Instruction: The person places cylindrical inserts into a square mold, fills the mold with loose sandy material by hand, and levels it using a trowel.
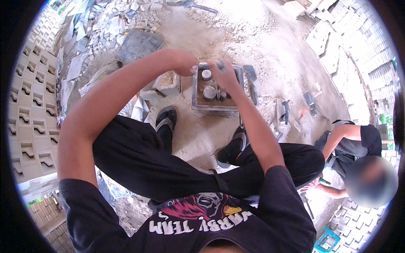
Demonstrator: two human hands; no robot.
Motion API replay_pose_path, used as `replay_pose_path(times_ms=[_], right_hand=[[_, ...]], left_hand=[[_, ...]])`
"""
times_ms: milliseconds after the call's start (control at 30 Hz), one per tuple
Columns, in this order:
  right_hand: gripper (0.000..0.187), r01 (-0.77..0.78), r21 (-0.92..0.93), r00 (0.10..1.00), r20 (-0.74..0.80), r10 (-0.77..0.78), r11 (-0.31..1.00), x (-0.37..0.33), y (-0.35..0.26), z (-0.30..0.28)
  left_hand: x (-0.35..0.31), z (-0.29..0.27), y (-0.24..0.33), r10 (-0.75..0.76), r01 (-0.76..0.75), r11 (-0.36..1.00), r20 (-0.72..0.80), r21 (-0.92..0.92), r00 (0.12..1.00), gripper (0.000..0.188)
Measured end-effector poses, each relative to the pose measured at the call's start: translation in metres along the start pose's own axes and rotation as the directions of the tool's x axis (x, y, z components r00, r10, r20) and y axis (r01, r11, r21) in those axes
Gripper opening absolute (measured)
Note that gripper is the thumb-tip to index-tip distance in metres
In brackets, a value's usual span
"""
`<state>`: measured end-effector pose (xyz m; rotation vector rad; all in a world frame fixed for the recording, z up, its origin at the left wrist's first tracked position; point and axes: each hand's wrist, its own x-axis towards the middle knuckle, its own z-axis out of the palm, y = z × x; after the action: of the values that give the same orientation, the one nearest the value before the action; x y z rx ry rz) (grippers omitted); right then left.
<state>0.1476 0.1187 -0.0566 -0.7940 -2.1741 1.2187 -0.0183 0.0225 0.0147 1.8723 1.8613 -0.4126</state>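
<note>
On the ground in front of my feet sits a shallow square box frame (215, 108) with a greyish rim. Brown, sandy material lies inside it. Set in that are a round pale piece (206, 75), a larger round grey piece (209, 93) and some smaller round bits (223, 96). My left hand (184, 63) is at the box's far left corner, fingers curled; what they hold is hidden. My right hand (225, 76) reaches over the far rim, its fingers bent together near the left hand. Something small and grey shows at its fingers, too unclear to name.
A pale block-like container (168, 89) stands left of the box. A dark slab (139, 45) and rubble lie beyond it. Tools, including a dark-headed one (310, 99), lie to the right. Another person (354, 143) sits at the right. Stacked blocks (31, 114) line the left.
</note>
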Motion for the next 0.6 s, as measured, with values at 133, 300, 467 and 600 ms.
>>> replay_pose_path(times_ms=[133, 300, 467, 600], right_hand=[[0.038, -0.089, 0.157, 0.989, 0.131, 0.069, 0.984, 0.038, 0.007, -0.010], [0.033, -0.099, 0.084, 0.933, 0.355, 0.063, 0.992, 0.046, 0.020, -0.024], [0.039, -0.156, 0.107, 0.957, 0.264, 0.123, 0.982, 0.035, 0.012, -0.031], [0.044, -0.241, 0.042, 0.935, 0.277, 0.220, 0.970, 0.051, 0.030, -0.036]], left_hand=[[-0.004, -0.001, 0.005, -0.020, 0.015, 0.998, 0.083, 0.065, 0.996, 0.036], [-0.006, 0.007, 0.000, -0.021, 0.016, 0.998, 0.087, 0.062, 0.996, 0.039], [-0.011, 0.022, -0.007, -0.046, 0.045, 0.999, 0.080, 0.016, 0.996, 0.042], [-0.009, 0.025, -0.014, -0.025, 0.022, 0.999, 0.116, 0.024, 0.993, 0.040]])
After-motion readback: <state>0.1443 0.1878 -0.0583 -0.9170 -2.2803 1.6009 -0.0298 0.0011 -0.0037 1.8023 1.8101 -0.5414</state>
